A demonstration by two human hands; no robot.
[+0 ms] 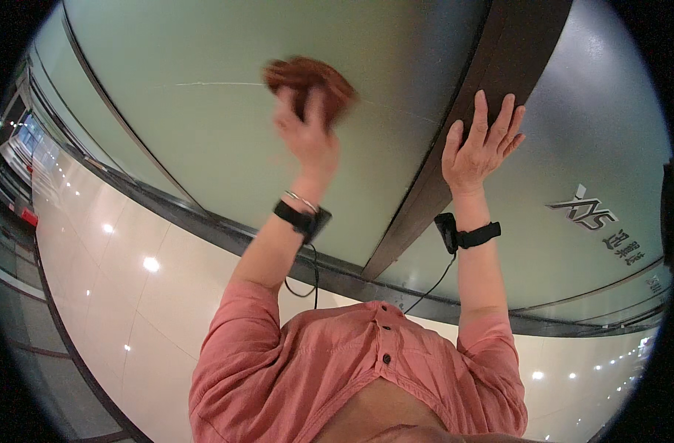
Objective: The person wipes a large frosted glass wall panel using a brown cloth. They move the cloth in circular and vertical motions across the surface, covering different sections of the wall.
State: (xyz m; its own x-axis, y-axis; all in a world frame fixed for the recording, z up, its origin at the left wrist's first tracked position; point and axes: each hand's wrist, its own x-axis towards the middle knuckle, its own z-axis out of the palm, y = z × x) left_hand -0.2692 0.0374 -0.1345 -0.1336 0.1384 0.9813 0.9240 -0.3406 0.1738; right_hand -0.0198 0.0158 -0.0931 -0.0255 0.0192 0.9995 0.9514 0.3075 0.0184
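My left hand [309,130], blurred by motion, grips a bunched reddish-brown cloth [315,83]. The cloth lies over a greenish frosted glass panel [215,133]; contact with the glass looks likely, but the blur hides the exact edge. A thin pale streak [218,83] runs across the panel to the left of the cloth. My right hand [478,147] holds nothing. Its fingers are spread, with the palm towards a dark upright frame post [514,50], and the fingertips reach the post's right edge.
Another frosted panel [580,138] with raised lettering [583,210] stands right of the post. A dark base rail [337,271] runs below the glass. Glossy beige floor tiles [149,299] reflect lights. Black wrist straps [479,235] on both arms trail thin cables [434,288].
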